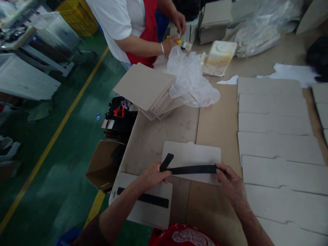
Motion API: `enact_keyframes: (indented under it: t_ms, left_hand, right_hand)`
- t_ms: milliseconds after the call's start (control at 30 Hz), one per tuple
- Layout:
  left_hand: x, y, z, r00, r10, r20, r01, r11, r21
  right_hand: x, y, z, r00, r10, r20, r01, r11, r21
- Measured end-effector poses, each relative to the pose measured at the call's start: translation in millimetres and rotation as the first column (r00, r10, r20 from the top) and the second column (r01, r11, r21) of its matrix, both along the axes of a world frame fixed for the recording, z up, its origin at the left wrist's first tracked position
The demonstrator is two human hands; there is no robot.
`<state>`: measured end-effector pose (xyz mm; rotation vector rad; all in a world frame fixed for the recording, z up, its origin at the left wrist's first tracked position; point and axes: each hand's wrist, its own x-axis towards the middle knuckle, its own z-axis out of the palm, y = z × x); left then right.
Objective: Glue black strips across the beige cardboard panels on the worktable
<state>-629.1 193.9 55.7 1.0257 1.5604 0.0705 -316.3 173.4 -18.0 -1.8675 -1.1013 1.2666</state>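
Observation:
A black strip (pixel 193 169) is stretched level between my two hands, over a pale grey board (pixel 192 152) with a small tab on its far edge. My left hand (pixel 152 177) pinches the strip's left end, and a short black piece (pixel 167 162) sticks up from the same fingers; I cannot tell whether it is part of that strip. At the other end my right hand (pixel 229 179) grips the strip between thumb and fingers. Under my left forearm lies a second board (pixel 148 216) with another black strip (pixel 155 200) on it, partly covered by the arm.
Overlapping rows of grey boards (pixel 276 143) cover the table's right side. A stack of boards (pixel 146 83) and a crumpled plastic bag (pixel 191 78) lie ahead. Across the table, a co-worker (pixel 146 41) holds a brush (pixel 186 44). An open carton (pixel 102 164) stands left of the table.

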Motion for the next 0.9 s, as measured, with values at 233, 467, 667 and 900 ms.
enact_keyframes:
  t_ms: [233,467,667,900]
  left_hand:
    - [13.8,6.1,-4.2,0.988,0.104,-0.113,-0.093,0.991,0.099]
    - [15.9,9.3,-6.3,0.986,0.087,-0.142,-0.066,0.987,0.149]
    - [21.6,11.8,-2.7,0.984,0.099,-0.15,-0.077,0.986,0.147]
    - [21.3,13.2,-7.6,0.986,0.072,-0.148,-0.045,0.983,0.178]
  right_hand:
    - [-8.2,12.0,-14.0,0.991,-0.09,0.095,0.082,0.993,0.087]
    - [-7.8,13.2,-23.7,0.983,-0.085,0.162,0.068,0.992,0.104]
    - [-9.3,15.4,-23.2,0.966,-0.097,0.239,0.075,0.992,0.1]
    - [-12.0,17.5,-20.4,0.954,-0.072,0.292,0.046,0.995,0.094]
